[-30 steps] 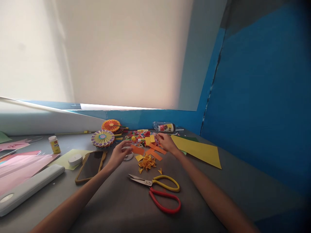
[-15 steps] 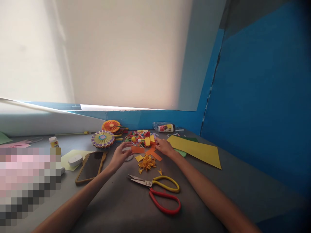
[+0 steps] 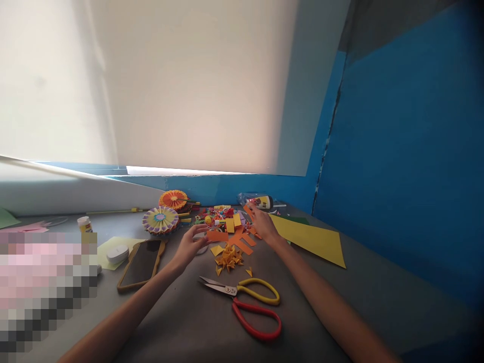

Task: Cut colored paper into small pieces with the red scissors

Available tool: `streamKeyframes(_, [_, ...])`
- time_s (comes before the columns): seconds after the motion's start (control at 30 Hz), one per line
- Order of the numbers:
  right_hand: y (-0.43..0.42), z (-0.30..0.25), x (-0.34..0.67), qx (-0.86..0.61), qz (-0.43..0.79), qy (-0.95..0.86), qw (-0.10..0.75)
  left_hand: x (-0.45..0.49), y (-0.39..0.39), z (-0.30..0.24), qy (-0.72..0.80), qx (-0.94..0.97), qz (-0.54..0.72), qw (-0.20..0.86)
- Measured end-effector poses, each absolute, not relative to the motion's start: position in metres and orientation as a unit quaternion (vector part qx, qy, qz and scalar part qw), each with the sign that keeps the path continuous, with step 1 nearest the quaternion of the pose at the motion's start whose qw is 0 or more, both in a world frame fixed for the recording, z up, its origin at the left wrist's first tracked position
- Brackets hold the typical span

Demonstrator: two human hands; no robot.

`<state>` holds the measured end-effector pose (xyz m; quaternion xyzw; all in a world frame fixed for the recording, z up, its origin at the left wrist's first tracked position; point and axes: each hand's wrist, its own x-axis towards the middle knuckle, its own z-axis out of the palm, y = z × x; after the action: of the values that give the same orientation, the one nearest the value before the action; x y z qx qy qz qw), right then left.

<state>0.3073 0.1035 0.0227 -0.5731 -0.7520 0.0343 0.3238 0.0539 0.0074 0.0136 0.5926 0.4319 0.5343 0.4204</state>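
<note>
My left hand [image 3: 192, 244] pinches the end of an orange paper strip [image 3: 217, 235] near the middle of the grey table. My right hand [image 3: 262, 224] is raised a little over the scattered orange strips [image 3: 242, 243] and holds a small orange piece [image 3: 247, 209] at its fingertips. A heap of small folded yellow-orange paper pieces [image 3: 228, 257] lies just in front of both hands. Yellow squares [image 3: 232, 221] and a pile of colourful scraps [image 3: 215, 212] lie behind the strips.
Scissors with one yellow and one red handle [image 3: 249, 300] lie near me. A phone in a brown case [image 3: 139, 262], a white tape dispenser [image 3: 117, 252], two paper rosettes [image 3: 161, 219], a glue bottle [image 3: 260, 201] and a yellow sheet [image 3: 310, 237] surround the hands. A blue wall stands at the right.
My right hand has moved back and up from the orange strips, lifting a small orange piece. My left hand has stayed on its orange strip.
</note>
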Motion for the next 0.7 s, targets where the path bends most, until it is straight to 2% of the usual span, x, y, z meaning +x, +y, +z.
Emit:
streamKeyframes(0.1, [0.101, 0.024, 0.307, -0.582, 0.023, -0.764, 0.278, 0.053, 0.008, 0.014, 0.43, 0.59, 0.536, 0.424])
streamKeyframes(0.23, [0.103, 0.019, 0.305, -0.572, 0.03, -0.774, 0.268, 0.051, 0.008, 0.015, 0.428, 0.597, 0.536, 0.416])
streamKeyframes(0.37, [0.096, 0.017, 0.298, -0.561, 0.034, -0.781, 0.271, 0.047, 0.009, 0.015, 0.428, 0.613, 0.533, 0.397])
streamKeyframes(0.47, [0.082, 0.021, 0.285, -0.524, 0.057, -0.79, 0.312, 0.044, 0.011, 0.014, 0.422, 0.614, 0.53, 0.405])
streamKeyframes(0.57, [0.066, 0.027, 0.268, -0.389, 0.244, -0.799, 0.389, 0.043, 0.014, 0.012, 0.4, 0.609, 0.545, 0.416])
streamKeyframes(0.63, [0.055, 0.031, 0.258, -0.325, 0.365, -0.779, 0.392, 0.044, 0.015, 0.012, 0.392, 0.606, 0.552, 0.417])
streamKeyframes(0.7, [0.046, 0.034, 0.249, -0.287, 0.433, -0.758, 0.395, 0.044, 0.014, 0.013, 0.391, 0.604, 0.558, 0.413])
